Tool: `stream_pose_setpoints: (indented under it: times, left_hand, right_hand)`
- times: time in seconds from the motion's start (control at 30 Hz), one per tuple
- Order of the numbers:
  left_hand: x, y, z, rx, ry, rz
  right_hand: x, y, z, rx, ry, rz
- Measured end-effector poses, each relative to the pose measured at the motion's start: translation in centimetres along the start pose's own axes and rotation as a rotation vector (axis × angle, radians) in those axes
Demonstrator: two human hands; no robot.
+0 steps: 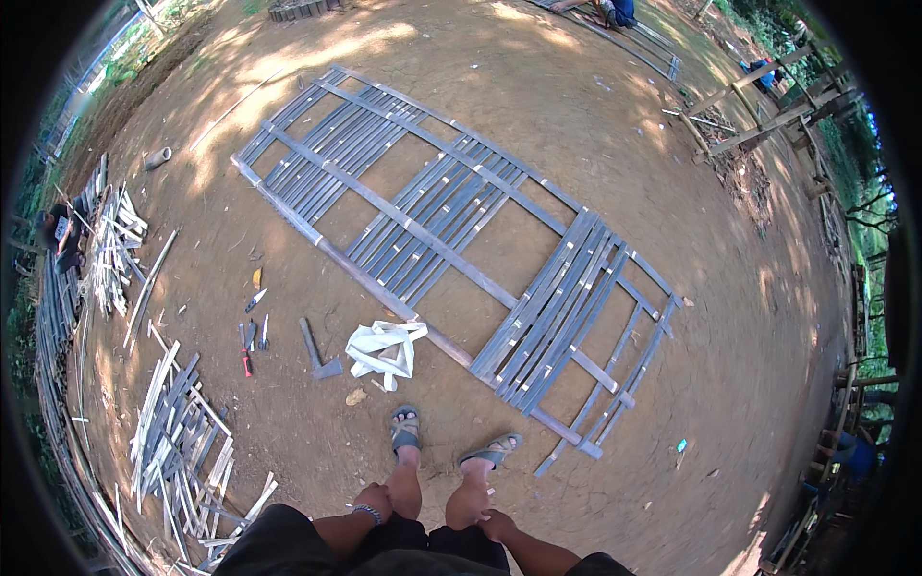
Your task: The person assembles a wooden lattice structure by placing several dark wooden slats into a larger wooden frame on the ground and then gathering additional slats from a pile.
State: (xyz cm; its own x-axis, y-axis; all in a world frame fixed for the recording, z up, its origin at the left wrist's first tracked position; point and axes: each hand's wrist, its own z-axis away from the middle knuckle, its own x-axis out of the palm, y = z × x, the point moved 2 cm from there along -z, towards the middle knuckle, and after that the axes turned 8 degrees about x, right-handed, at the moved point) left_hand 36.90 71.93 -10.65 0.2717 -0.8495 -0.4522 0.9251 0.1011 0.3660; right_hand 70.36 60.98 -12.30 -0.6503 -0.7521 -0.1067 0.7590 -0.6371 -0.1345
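Clearly both hands rest empty on the knees, left hand [373, 501] and right hand [497, 525], fingers curled loosely; before crouching, step nearer the bamboo lattice [451, 221].

The bare dirt ground [615, 125] carries everything, patched with sun and shade. A long bamboo lattice panel [451, 226] lies flat on it, running diagonally. Just beside the panel's near long edge sits a crumpled white bag [384, 350]. Left of the bag lies a hatchet [317, 353], and further left of that a red-handled tool [245, 353], a knife [255, 300] and other small hand tools. Well left of the panel, loose piles of split bamboo strips [178, 432] spread over the dirt. A short bamboo tube [157, 157] rests beyond the panel's far left corner. The person's sandalled feet [405, 429] stand near the bag.
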Motion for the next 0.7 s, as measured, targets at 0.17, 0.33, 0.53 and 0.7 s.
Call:
stream_pose_setpoints:
  times: [0.17,0.33,0.53,0.7]
  left_hand:
    - [-2.5,1.3,0.8,-0.037,-0.150,-0.025]
    - [-4.1,3.6,1.3,-0.089,-0.262,-0.041]
    - [-1.4,3.6,-0.2,0.005,-0.265,-0.019]
    - [-1.7,5.2,-0.1,-0.004,-0.265,-0.017]
  right_hand:
    - [2.0,2.0,-1.8,0.015,0.032,-0.038]
    - [2.6,2.5,-2.1,0.005,0.044,-0.053]
    - [3.0,3.5,-2.7,-0.031,0.069,-0.056]
    - [2.4,3.6,-2.2,-0.014,0.080,-0.081]
